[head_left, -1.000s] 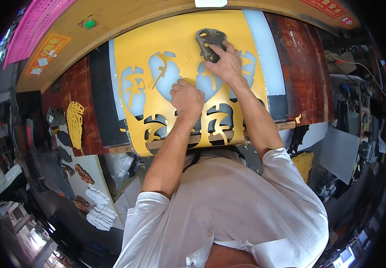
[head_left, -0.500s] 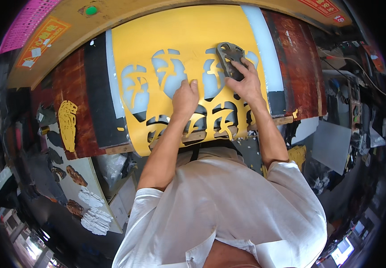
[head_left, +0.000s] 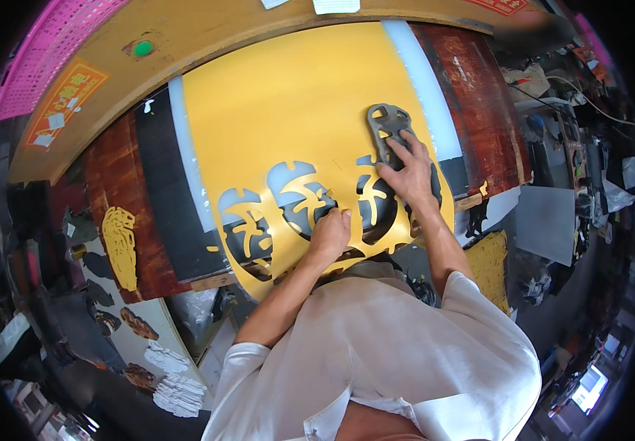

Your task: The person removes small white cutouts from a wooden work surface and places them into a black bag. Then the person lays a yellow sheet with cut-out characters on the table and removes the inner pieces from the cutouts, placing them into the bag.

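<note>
A yellow sheet (head_left: 288, 95) lies over the work surface, and its near part with a row of openwork, sole-like cutouts hangs toward my body. My left hand (head_left: 330, 234) is closed on a strip of the sheet between cutouts, near the table's front edge. At the sheet's right side, my right hand (head_left: 409, 175) grips a dark grey, sole-shaped cutting die (head_left: 388, 116) with several openings. The die rests on or just above the sheet; I cannot tell which. My right palm and fingers hide its near end.
A pale blue board (head_left: 429, 95) shows beneath the sheet. Stacked yellow cut pieces (head_left: 120, 246) lie at the left on the reddish-brown table (head_left: 471, 103). A yellow-brown machine beam (head_left: 185, 33) with a green button (head_left: 143, 48) spans the far side. White pieces (head_left: 179, 395) lie lower left.
The yellow sheet has slid toward me, its cutouts now nearer my body. My left hand came nearer with it. The die in my right hand also moved nearer and straightened slightly.
</note>
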A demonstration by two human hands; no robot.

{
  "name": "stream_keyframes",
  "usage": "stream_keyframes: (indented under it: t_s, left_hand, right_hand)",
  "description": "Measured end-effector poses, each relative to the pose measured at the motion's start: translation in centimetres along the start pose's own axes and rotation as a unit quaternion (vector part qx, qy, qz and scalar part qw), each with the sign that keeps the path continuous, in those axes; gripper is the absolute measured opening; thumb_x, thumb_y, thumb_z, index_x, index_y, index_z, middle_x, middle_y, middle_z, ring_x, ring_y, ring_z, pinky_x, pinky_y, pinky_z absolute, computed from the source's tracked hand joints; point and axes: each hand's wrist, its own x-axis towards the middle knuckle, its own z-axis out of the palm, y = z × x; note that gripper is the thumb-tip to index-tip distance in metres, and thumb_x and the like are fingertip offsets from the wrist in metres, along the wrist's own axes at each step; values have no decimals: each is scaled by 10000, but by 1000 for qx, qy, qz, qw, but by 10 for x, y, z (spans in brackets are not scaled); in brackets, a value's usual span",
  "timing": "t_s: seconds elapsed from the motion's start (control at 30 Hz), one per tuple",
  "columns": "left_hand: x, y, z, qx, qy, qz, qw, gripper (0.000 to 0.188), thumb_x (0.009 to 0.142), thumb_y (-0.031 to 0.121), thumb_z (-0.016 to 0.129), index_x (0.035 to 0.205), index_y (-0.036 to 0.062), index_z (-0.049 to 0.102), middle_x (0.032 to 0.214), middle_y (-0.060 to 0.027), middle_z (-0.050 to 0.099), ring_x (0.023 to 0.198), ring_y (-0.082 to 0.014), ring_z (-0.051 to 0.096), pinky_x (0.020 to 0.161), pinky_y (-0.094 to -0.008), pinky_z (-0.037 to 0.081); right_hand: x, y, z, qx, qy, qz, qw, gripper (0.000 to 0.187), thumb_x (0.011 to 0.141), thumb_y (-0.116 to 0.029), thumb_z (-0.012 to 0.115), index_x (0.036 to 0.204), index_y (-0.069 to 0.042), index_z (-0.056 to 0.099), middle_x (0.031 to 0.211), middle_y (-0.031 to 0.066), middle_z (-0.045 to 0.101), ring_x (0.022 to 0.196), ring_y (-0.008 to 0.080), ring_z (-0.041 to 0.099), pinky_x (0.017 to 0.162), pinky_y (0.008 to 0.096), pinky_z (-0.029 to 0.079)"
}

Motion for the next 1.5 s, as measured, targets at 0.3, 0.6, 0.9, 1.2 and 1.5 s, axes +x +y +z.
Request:
stream_keyframes:
  t_s: [0.3,0.6,0.9,1.2,1.5]
  left_hand:
    - [-37,-16,-86,-8,187,92,978,234,1016,242,638,1057,20,701,1002,-199,726,929,-417,701,829,-493,558]
    - [-34,-138,-182,35,390,37,920,224,1020,80,596,1182,-54,672,1197,-226,665,1114,-400,644,993,-451,507]
    - [-82,-149,-102,78,397,57,913,368,1072,164,535,1332,-90,591,1238,-271,625,1141,-453,590,1025,-520,456]
    - [82,-142,-164,239,492,-3,837,433,993,322,600,1271,-1,679,969,-170,708,943,-400,655,854,-517,466]
    - [218,-126,-253,264,459,-28,848,410,1001,306,581,1257,13,711,1124,-208,747,1033,-407,671,908,-517,486]
  right_hand:
    - [49,18,-29,112,7,107,988,636,729,-306,844,1306,-57,746,1511,184,558,1386,359,556,1146,420,462]
    - [120,36,0,-28,61,-38,997,570,734,-372,826,1251,-135,788,1484,163,595,1300,423,550,1128,492,465]
    - [141,84,7,208,35,91,973,536,934,-415,754,1362,-94,713,1583,264,471,1449,409,464,1206,455,386]
    - [182,139,-3,278,131,247,919,331,976,-219,739,1196,27,764,1109,93,786,1011,137,698,940,296,539]
    - [328,0,8,170,166,91,967,629,1056,-182,606,1598,34,369,1288,227,693,1102,290,709,977,391,540]
